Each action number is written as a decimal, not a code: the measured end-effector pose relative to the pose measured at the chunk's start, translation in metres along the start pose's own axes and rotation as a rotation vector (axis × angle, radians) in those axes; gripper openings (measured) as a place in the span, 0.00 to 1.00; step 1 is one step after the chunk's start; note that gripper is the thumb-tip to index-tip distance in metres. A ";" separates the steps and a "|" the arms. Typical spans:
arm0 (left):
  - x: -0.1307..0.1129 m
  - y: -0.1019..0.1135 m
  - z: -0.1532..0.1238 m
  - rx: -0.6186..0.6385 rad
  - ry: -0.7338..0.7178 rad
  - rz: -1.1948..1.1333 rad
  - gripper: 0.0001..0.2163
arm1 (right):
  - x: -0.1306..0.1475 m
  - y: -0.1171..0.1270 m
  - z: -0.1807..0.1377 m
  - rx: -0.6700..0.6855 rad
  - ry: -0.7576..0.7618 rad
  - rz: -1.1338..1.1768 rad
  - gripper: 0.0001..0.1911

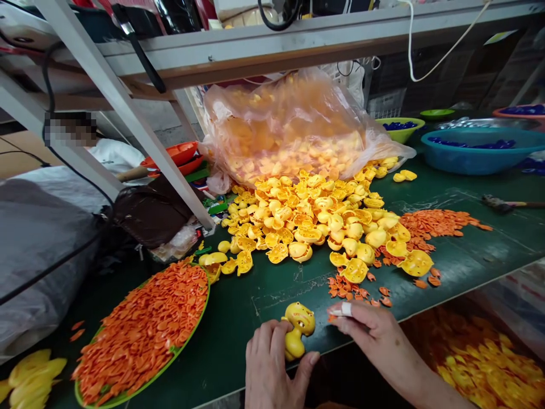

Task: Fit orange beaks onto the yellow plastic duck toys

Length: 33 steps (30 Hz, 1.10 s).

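My left hand (272, 363) grips a yellow plastic duck half (298, 332) at the near edge of the green table (468, 267). My right hand (374, 332), with white tape on one fingertip, pinches a small orange piece (332, 318) right beside the duck's head. Just beyond my hands lie scattered orange beak pieces (357, 289). A big heap of yellow duck halves (323, 221) covers the middle of the table. It spills from a clear plastic bag (293, 125) behind it.
A green-rimmed tray (145, 335) heaped with orange pieces sits at the left. More orange pieces (434, 222) lie right of the heap. Blue (477, 150) and green (400, 129) basins stand at the back right. A bin of yellow parts (489, 358) sits below the table. A person in white (110, 156) sits far left.
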<state>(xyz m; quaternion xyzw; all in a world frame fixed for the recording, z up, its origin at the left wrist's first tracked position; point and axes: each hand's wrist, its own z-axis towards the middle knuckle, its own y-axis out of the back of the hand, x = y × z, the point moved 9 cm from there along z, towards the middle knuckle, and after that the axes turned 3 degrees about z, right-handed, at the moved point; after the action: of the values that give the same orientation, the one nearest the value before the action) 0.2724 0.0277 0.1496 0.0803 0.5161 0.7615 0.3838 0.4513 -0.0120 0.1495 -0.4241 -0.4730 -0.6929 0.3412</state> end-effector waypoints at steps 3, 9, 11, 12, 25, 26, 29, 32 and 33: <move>0.002 -0.005 -0.005 -0.013 0.051 -0.050 0.17 | 0.004 -0.018 0.003 0.032 -0.009 -0.002 0.07; 0.000 -0.007 -0.006 0.031 0.031 -0.058 0.14 | 0.026 -0.046 0.001 0.106 0.216 -0.146 0.12; -0.003 -0.005 -0.005 0.047 0.013 -0.051 0.14 | 0.028 -0.053 -0.001 0.105 0.256 -0.231 0.12; -0.004 -0.004 -0.005 0.046 0.022 -0.056 0.13 | 0.029 -0.056 -0.001 0.102 0.269 -0.280 0.12; -0.002 -0.009 -0.015 0.041 0.082 -0.127 0.11 | 0.043 -0.077 0.004 0.161 0.398 -0.606 0.10; -0.002 -0.009 -0.014 0.050 0.069 -0.117 0.12 | 0.043 -0.078 0.005 0.193 0.392 -0.614 0.10; -0.007 -0.005 -0.011 0.079 0.004 -0.084 0.14 | 0.046 -0.077 0.005 0.236 0.412 -0.666 0.10; -0.009 -0.002 -0.009 0.083 -0.028 -0.068 0.14 | 0.054 -0.080 0.006 0.222 0.501 -0.846 0.09; -0.009 -0.002 -0.009 0.083 -0.022 -0.072 0.13 | 0.056 -0.084 0.005 0.237 0.537 -0.921 0.09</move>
<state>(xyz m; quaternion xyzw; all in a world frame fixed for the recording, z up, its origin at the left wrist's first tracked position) 0.2746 0.0157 0.1459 0.0861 0.5456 0.7242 0.4129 0.3568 0.0159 0.1708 0.0601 -0.5807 -0.7967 0.1566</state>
